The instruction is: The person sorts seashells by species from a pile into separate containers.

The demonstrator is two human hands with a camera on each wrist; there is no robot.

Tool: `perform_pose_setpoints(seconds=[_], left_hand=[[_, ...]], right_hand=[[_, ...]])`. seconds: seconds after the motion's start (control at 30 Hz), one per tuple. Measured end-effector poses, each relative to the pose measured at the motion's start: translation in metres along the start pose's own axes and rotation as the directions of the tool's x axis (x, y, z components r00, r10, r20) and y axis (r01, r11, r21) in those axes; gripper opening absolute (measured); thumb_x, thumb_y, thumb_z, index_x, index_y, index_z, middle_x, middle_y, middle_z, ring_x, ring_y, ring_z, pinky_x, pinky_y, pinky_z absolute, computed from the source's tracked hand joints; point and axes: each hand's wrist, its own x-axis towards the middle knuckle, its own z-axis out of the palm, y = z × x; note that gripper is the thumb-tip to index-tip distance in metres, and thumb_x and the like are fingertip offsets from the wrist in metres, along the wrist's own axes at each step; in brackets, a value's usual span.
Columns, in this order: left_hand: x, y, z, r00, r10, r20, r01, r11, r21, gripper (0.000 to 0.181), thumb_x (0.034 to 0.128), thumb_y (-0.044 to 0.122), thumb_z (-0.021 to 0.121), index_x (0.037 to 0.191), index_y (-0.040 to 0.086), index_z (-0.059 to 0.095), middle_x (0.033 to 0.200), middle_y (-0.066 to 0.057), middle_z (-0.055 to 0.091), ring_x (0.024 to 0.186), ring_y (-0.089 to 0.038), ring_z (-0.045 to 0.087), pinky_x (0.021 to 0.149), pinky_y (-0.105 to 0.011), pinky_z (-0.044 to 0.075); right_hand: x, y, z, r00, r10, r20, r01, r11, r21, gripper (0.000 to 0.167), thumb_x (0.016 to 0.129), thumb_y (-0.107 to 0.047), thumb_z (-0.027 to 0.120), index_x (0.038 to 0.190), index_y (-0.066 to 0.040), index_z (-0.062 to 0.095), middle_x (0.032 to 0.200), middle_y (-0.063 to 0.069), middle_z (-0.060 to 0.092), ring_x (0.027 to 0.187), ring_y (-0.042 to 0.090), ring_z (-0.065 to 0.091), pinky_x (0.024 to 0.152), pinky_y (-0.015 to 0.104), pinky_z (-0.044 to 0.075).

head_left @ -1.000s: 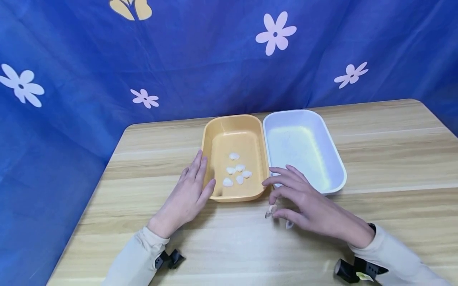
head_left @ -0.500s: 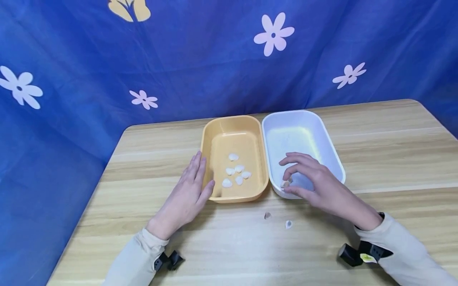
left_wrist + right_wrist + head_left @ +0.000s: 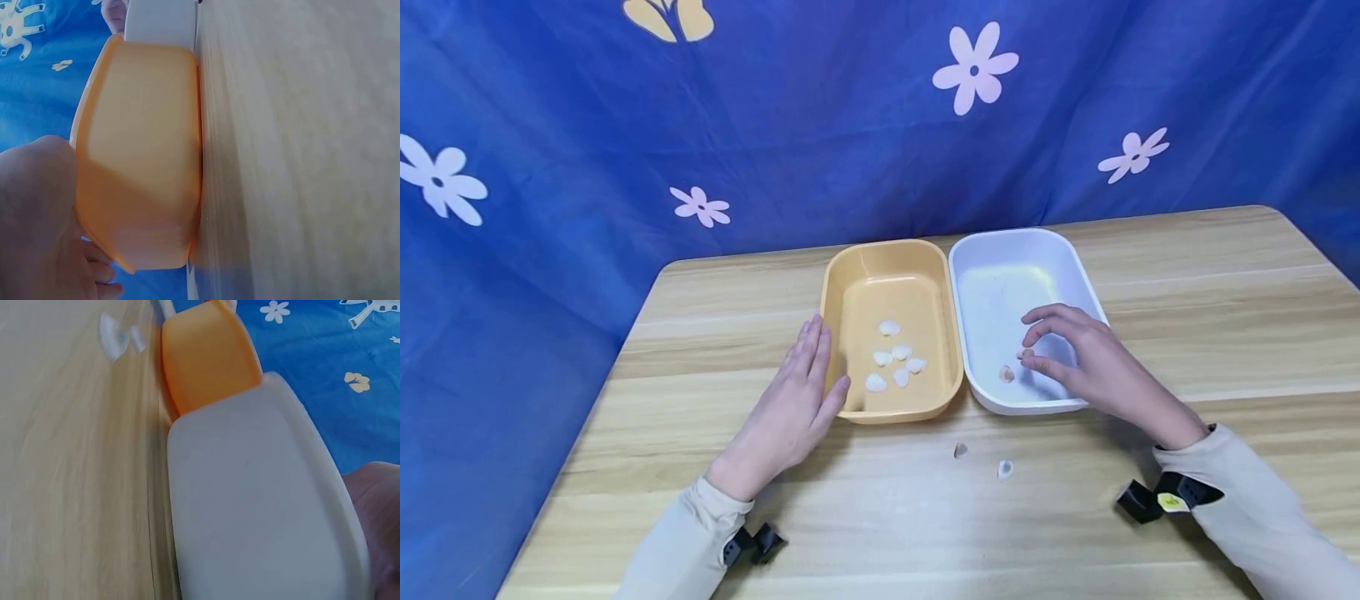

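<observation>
My left hand lies with straight fingers along the left side of the orange tray, touching its rim. Several white seashells rest on that tray's floor. Over the white tray, my right hand pinches a small brownish seashell between thumb and index finger. Another brownish shell lies on the white tray's floor, left of the thumb. On the table in front of the trays are two more shells, one dark and one whitish.
The two trays stand side by side on a wood-grain table. Behind the table hangs a blue curtain with flower prints. Black cameras are strapped to both wrists. In the right wrist view, the white tray's outer wall fills much of the picture.
My right hand has moved from the table up over the white tray and then rightward. A brownish shell now lies in that tray. The left hand has stayed put.
</observation>
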Motion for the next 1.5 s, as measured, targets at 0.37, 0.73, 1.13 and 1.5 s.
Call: perform_pose_setpoints(seconds=[0.37, 0.73, 1.13, 1.5], left_hand=[[0.000, 0.001, 0.000, 1.000, -0.006, -0.005, 0.006, 1.000, -0.011, 0.068, 0.1049, 0.037, 0.031, 0.149, -0.013, 0.013, 0.158, -0.027, 0.005, 0.146, -0.036, 0.006, 0.117, -0.052, 0.017], [0.001, 0.000, 0.001, 1.000, -0.007, -0.018, 0.006, 1.000, -0.024, 0.068, 0.1048, 0.036, 0.032, 0.148, -0.013, 0.014, 0.158, -0.026, 0.005, 0.146, -0.036, 0.007, 0.116, -0.052, 0.017], [0.000, 0.000, 0.002, 1.000, -0.013, -0.007, 0.012, 0.999, -0.034, 0.067, 0.1050, 0.036, 0.031, 0.149, -0.011, 0.012, 0.158, -0.025, 0.003, 0.146, -0.036, 0.006, 0.117, -0.051, 0.016], [0.001, -0.001, 0.002, 1.000, 0.003, -0.020, -0.004, 0.999, -0.040, 0.067, 0.1051, 0.036, 0.031, 0.149, -0.012, 0.013, 0.158, -0.026, 0.004, 0.146, -0.036, 0.007, 0.116, -0.053, 0.019]], right_hand=[[0.003, 0.006, 0.001, 0.998, 0.042, 0.038, -0.039, 0.996, -0.085, 0.013, 0.081, -0.006, 0.076, 0.088, -0.009, 0.065, 0.113, 0.012, 0.063, 0.112, 0.030, 0.054, 0.098, 0.047, 0.039], [0.003, 0.003, 0.001, 0.992, 0.091, 0.089, -0.078, 0.986, -0.145, 0.011, 0.083, -0.008, 0.075, 0.087, -0.006, 0.065, 0.112, 0.014, 0.062, 0.113, 0.034, 0.051, 0.100, 0.047, 0.037], [0.004, 0.002, 0.001, 0.992, 0.090, 0.086, -0.073, 0.981, -0.181, 0.012, 0.082, -0.005, 0.075, 0.090, -0.002, 0.067, 0.112, 0.015, 0.062, 0.110, 0.035, 0.053, 0.098, 0.048, 0.040], [0.004, -0.013, -0.013, 0.996, -0.075, -0.058, 0.067, 0.990, -0.125, 0.020, 0.078, 0.008, 0.073, 0.090, -0.006, 0.069, 0.110, 0.009, 0.063, 0.107, 0.027, 0.056, 0.094, 0.043, 0.043]])
